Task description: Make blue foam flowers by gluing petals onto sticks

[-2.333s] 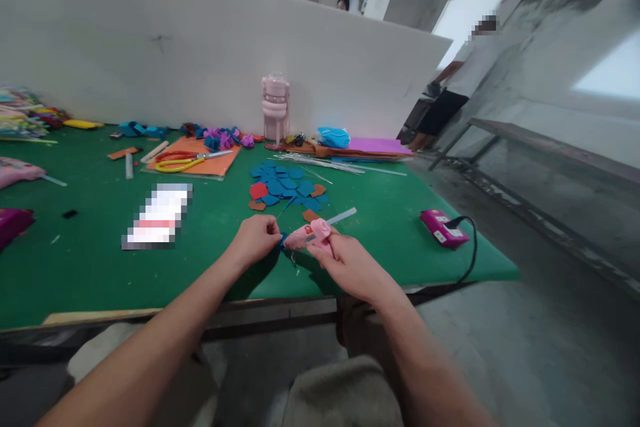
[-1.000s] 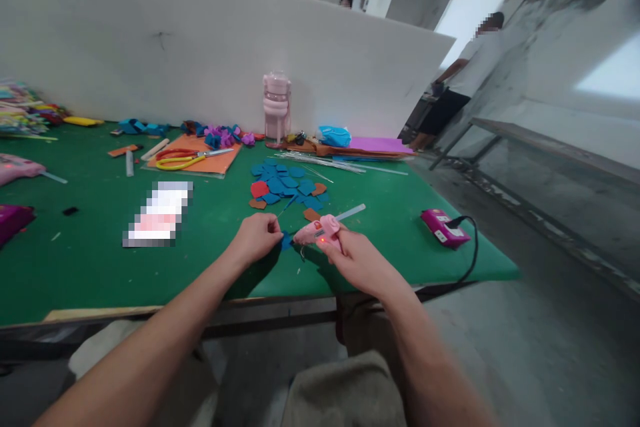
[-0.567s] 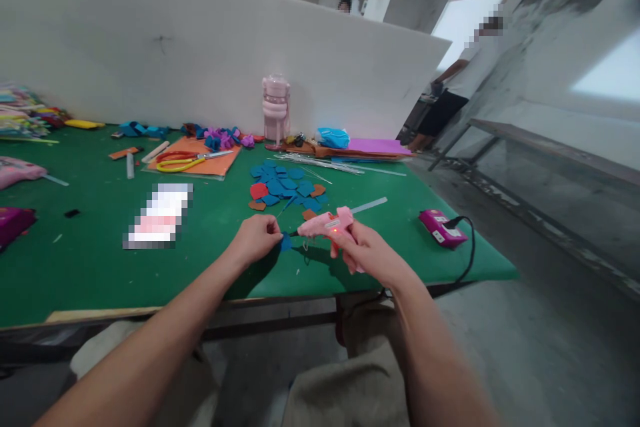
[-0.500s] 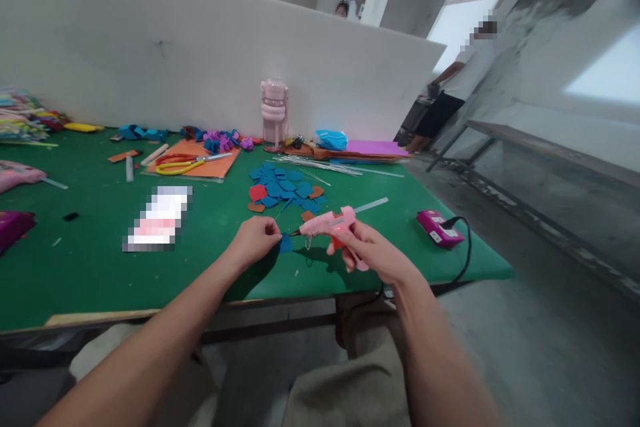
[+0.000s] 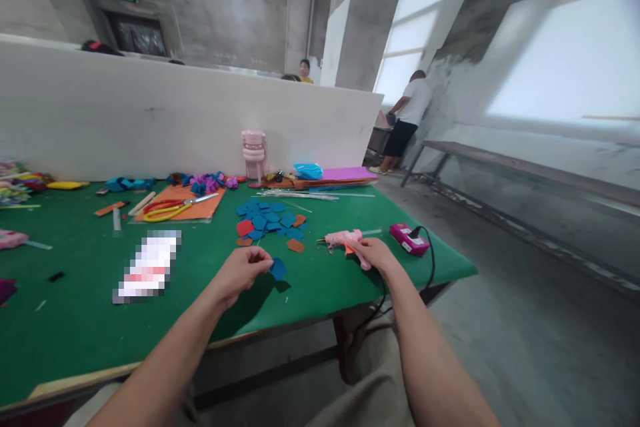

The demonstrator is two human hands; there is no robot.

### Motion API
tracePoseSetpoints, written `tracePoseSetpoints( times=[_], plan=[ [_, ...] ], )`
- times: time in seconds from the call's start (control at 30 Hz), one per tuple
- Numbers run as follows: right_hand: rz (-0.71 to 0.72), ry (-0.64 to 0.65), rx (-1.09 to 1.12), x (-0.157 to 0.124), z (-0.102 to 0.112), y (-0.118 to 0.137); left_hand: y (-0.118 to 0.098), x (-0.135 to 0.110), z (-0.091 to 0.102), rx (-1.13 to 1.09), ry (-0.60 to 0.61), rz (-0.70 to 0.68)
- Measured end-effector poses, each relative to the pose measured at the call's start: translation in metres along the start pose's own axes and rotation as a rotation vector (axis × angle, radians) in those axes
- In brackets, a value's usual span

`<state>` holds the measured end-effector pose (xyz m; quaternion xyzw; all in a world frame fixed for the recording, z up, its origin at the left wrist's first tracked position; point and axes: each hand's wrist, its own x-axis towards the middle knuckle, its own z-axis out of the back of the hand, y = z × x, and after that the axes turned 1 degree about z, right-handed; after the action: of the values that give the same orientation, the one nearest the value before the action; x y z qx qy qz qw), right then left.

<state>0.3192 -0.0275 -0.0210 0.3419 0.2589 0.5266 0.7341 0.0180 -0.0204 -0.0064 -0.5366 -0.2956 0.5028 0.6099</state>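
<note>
My left hand [image 5: 244, 272] is closed in a pinch on a small blue felt-like piece [image 5: 278, 269], held just above the green table. A thin wire-like line rises near those fingers; I cannot tell whether it is joined to the piece. To the right, my right hand [image 5: 375, 255] has its fingers round the handle of a pink hot glue gun [image 5: 341, 237]. The gun lies low at the tabletop, its nozzle pointing left and a clear glue stick out of its back. A pile of blue pieces [image 5: 270, 217], with a red piece [image 5: 245, 227] and several brown ones, lies beyond my hands.
A magenta power box [image 5: 409, 240] with a black cord sits at the right edge. Scissors [image 5: 173, 209] lie on orange sheets at the left. Behind are wires [image 5: 300, 194], a pink bottle [image 5: 255, 160] and a white partition [image 5: 200, 113]. A person [image 5: 413, 110] stands beyond.
My right hand has moved the glue gun away from the blue piece, rightward and down to the tabletop. My left hand still pinches the piece, now lifted and turned. The view has tilted up.
</note>
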Motion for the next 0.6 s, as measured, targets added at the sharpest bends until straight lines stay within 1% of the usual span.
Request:
tracePoseSetpoints(
  times=[0.03,0.1,0.13,0.17,0.2,0.23,0.27,0.3,0.33,0.37,0.47,0.6],
  plan=[
    [-0.002,-0.039,-0.03,-0.002,0.001,0.002,-0.002,-0.002,0.001,0.002,-0.007,-0.012],
    [0.025,-0.169,-0.085,-0.009,-0.002,0.013,-0.007,-0.006,0.002,0.037,-0.043,-0.046],
    [0.066,-0.286,-0.117,-0.015,-0.006,0.021,-0.01,-0.008,0.003,0.07,-0.068,-0.07],
    [0.142,-0.374,-0.123,-0.021,-0.012,0.031,-0.012,-0.009,0.004,0.107,-0.092,-0.1],
    [0.244,-0.363,-0.077,-0.028,-0.019,0.042,-0.014,-0.011,0.005,0.146,-0.114,-0.137],
    [0.34,-0.259,0.008,-0.035,-0.029,0.053,-0.016,-0.012,0.006,0.182,-0.129,-0.177],
    [0.398,-0.114,0.107,-0.042,-0.039,0.063,-0.017,-0.014,0.006,0.214,-0.137,-0.215],
    [0.441,0.045,0.206,-0.048,-0.05,0.073,-0.018,-0.015,0.007,0.24,-0.138,-0.248],
    [0.471,0.154,0.279,-0.054,-0.059,0.081,-0.019,-0.016,0.007,0.264,-0.131,-0.274],
    [0.487,0.233,0.306,-0.059,-0.067,0.087,-0.019,-0.017,0.007,0.284,-0.12,-0.29],
    [0.477,0.314,0.259,-0.068,-0.081,0.097,-0.019,-0.019,0.006,0.331,-0.095,-0.298],
    [0.443,0.321,0.202,-0.069,-0.084,0.096,-0.019,-0.019,0.004,0.353,-0.078,-0.282]
  ],
)
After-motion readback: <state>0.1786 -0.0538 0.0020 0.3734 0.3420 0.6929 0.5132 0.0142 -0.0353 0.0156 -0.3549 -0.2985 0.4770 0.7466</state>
